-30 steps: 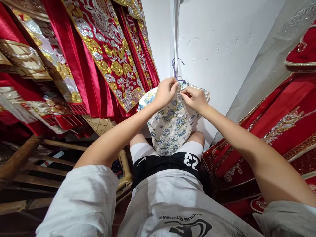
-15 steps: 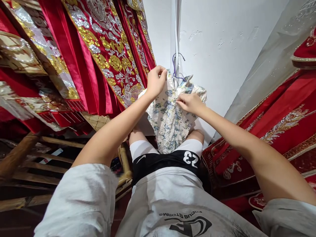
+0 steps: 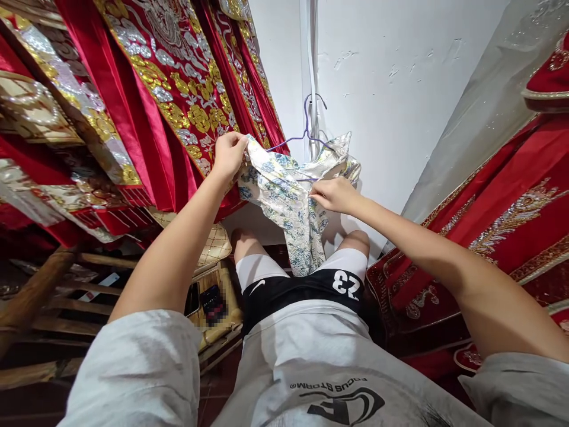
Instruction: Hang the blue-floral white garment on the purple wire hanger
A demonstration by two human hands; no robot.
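A white shirt with a blue and green floral print [image 3: 284, 196] hangs down in front of my knees, its front parted at the top. Inside its neck is a purple hanger [image 3: 306, 133], with the hook upright above the cloth. My left hand [image 3: 230, 155] pinches the shirt's edge near the collar and holds it out to the left. Lower down and to the right, my right hand [image 3: 334, 194] is closed on the front edge of the shirt. The hanger's right arm goes under the cloth, so its end is hidden.
Red robes with gold and silver embroidery [image 3: 186, 89] hang at the left. More red embroidered cloth [image 3: 498, 237] lies to the right. A bamboo stool [image 3: 222, 320] with a phone [image 3: 213, 302] stands by my left leg. A white wall [image 3: 391, 89] is ahead.
My left hand has moved left and slightly down, drawing the shirt's side open. More of the purple hanger now shows. My right hand has shifted slightly left and down.
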